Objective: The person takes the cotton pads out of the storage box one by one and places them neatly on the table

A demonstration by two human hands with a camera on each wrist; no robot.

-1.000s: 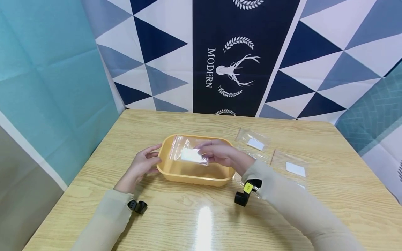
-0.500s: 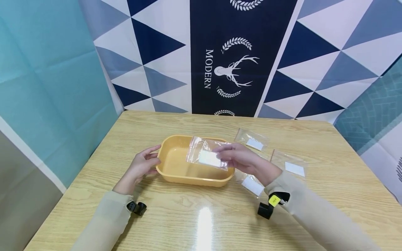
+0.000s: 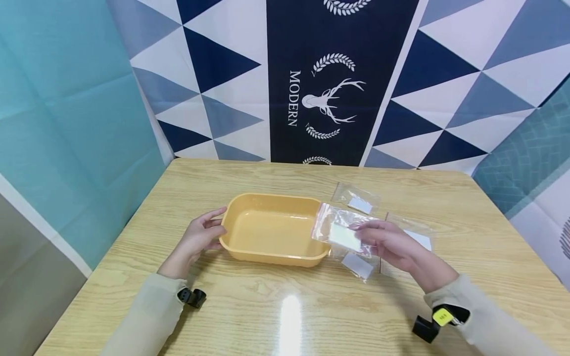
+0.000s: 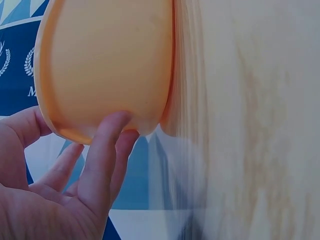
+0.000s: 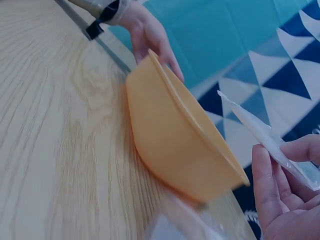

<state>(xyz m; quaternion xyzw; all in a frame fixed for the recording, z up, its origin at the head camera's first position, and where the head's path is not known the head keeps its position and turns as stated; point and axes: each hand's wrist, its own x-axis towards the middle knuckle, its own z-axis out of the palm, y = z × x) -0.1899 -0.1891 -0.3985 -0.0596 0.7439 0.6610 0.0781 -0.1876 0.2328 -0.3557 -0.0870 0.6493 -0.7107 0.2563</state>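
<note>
My right hand pinches a clear zip-lock bag with a white rectangular piece inside. The bag is held past the right end of an orange plastic basin, above other bags on the table. In the right wrist view, the held bag appears nearly edge-on between thumb and fingers. My left hand rests against the basin's left end, fingers fairly straight. The left wrist view shows fingertips touching the outer wall of the basin. No object shows inside the basin.
More clear zip-lock bags with white pieces lie right of the basin: one behind, one in front, and another partly behind my right hand. A wooden table carries everything, with a patterned cloth behind.
My right hand has carried the pinched bag rightward, from over the basin to beyond its right end. My left hand has stayed at the basin's left end.
</note>
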